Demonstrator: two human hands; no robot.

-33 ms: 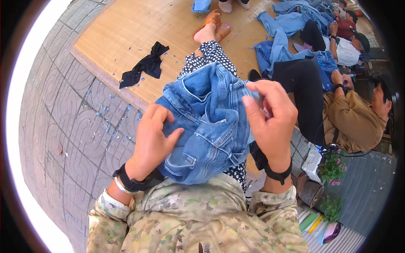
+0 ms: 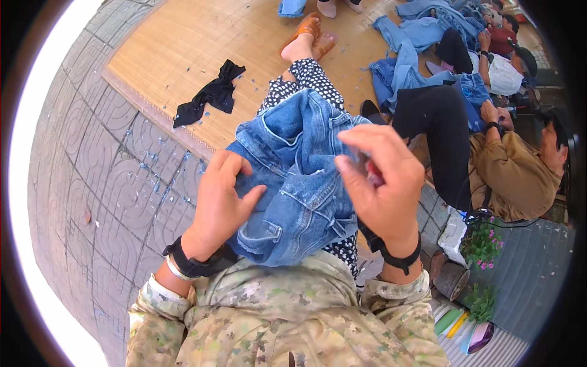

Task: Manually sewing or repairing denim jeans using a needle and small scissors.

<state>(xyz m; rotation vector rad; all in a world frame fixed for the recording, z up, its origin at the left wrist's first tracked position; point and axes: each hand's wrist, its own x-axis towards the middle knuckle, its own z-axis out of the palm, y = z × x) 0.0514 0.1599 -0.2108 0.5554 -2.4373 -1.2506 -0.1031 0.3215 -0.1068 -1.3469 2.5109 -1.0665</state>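
A bunched blue denim garment (image 2: pixel 287 189), seemingly jeans, lies across my lap with its waist opening towards the far side. My left hand (image 2: pixel 223 189) grips its left edge, thumb stretched over the cloth and the lower fingers hidden. Above the garment's right side, my right hand (image 2: pixel 388 183) is curled around a small red thing (image 2: pixel 374 174), mostly covered by the fingers. Thumb and forefinger point towards the denim with a gap between their tips. Whether the tips touch any thread cannot be made out.
A straw mat (image 2: pixel 153 55) bears a black cloth (image 2: pixel 211 101) and more jeans (image 2: pixel 403 67). Blue thread scraps (image 2: pixel 153 168) litter the paving. At right sits a co-worker in a brown top (image 2: pixel 513 174), others beyond. Potted flowers (image 2: pixel 483 244) stand at lower right.
My right hand has shifted a little left, further over the denim. My left hand stays in place on the garment.
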